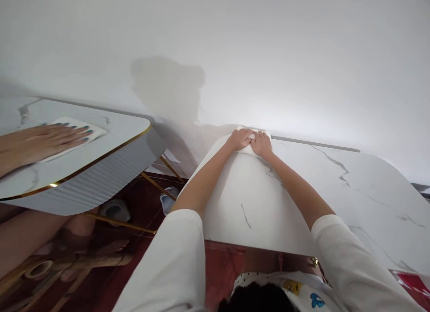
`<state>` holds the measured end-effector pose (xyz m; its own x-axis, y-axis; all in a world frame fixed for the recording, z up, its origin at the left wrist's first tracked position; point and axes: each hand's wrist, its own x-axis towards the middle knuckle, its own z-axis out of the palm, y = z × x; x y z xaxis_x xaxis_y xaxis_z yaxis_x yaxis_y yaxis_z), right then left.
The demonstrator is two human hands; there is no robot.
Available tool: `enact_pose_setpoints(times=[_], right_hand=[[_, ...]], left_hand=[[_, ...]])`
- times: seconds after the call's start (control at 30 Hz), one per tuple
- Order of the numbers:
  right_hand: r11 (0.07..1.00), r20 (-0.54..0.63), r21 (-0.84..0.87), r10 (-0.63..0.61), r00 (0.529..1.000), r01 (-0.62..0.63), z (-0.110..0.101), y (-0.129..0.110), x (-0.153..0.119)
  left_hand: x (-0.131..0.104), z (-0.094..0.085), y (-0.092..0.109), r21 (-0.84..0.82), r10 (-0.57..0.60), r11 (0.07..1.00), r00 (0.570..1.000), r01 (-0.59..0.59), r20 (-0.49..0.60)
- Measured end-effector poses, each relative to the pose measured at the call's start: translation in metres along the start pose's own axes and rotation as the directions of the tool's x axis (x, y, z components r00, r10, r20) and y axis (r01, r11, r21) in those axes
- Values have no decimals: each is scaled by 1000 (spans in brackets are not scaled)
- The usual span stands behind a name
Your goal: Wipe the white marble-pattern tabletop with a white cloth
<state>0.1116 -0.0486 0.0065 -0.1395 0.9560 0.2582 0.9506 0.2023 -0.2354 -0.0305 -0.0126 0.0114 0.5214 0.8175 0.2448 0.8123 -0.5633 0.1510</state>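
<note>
**White cloth [247, 150] pressed under two hands at the tabletop's far edge**

The cloth is plain white, without visible pattern, and appears folded or bunched; its middle is largely covered, and its full outline cannot be told. It is laid on a white tabletop [285, 213] marked with grey veins, close to the pale wall [302, 70]. The left hand [239, 139] is placed palm down on it, with the fingers held close together and angled towards the right hand [261, 143]. The right hand is also set palm down, its fingers slightly bent and lightly parted. The fingertips are nearly met between them. On a second veined table [117, 128] to the left, another white cloth [98, 131] is covered by a co-worker's spread hand [57, 139].
</note>
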Motion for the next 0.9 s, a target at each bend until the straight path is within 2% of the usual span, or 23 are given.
enact_pose_setpoints(times=[0.23,0.47,0.63,0.9], right_hand=[[999,8,-33,8,1000,-8,-5,-9,-28],[1000,14,-31,0,1000,0,-11,-22,-59],[999,21,-4,-53,998,53,-18,-33,-93],[1000,40,13,-10,999,10,-27,-71,-159]], left_hand=[[-24,-6,9,18,73,997,997,-74,14],[-58,-10,23,9,59,998,998,-60,14],[-93,-17,43,24,10,1000,1000,-10,4],[-162,-28,63,77,-16,997,999,13,37]])
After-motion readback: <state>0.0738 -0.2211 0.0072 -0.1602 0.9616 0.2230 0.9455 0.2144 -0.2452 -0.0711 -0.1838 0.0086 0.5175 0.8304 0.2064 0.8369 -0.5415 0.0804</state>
